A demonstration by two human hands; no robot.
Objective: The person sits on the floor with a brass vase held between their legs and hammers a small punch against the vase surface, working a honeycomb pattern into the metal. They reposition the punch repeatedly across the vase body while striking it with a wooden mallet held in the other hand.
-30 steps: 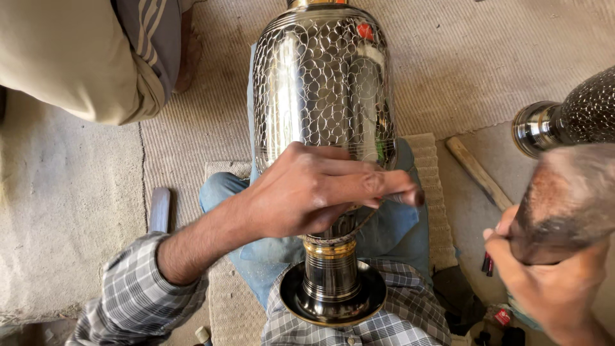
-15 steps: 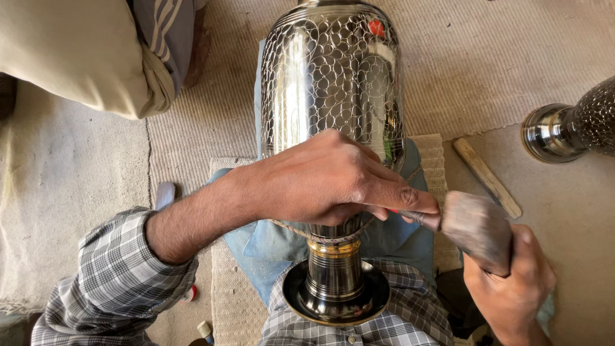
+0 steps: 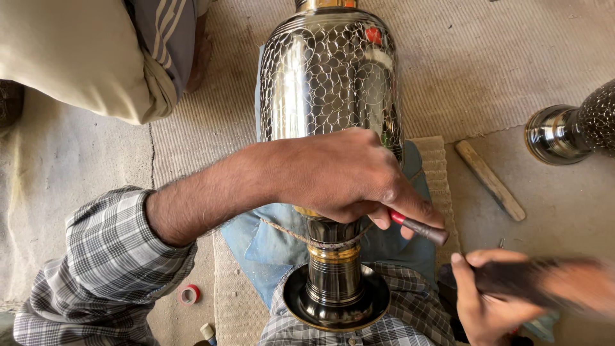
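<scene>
While my left hand (image 3: 343, 176) lies across the lower body of the big metal vase (image 3: 330, 90), its fingers are curled tight around a small punch tool (image 3: 419, 227), a dark rod with a red band near my fingertips. The tool's tip points out to the right, past the vase's neck. My right hand (image 3: 490, 301) sits lower and to the right, closed round the handle of a hammer (image 3: 544, 282), which is blurred, so I cannot make out its head clearly. The two hands are near each other but apart.

The vase lies on its side along my lap, its flared round foot (image 3: 336, 301) toward me and its shoulder pointing away. Its shiny body is covered in a scale-like engraved pattern, and a brass-coloured ring circles the narrow stem. A thin cord (image 3: 288, 232) crosses the stem just under my left hand. Under the vase is a blue cloth (image 3: 256, 237), and that rests on a ribbed woven mat (image 3: 461, 57).

To the right, on the bare floor, lies a flat wooden stick (image 3: 490, 181), and beyond it the foot of a second metal vessel (image 3: 564, 131) reaches in from the edge. A small red roll of tape (image 3: 189, 294) sits by my left sleeve. At the upper left, another person's clothed leg (image 3: 83, 57) is in view.
</scene>
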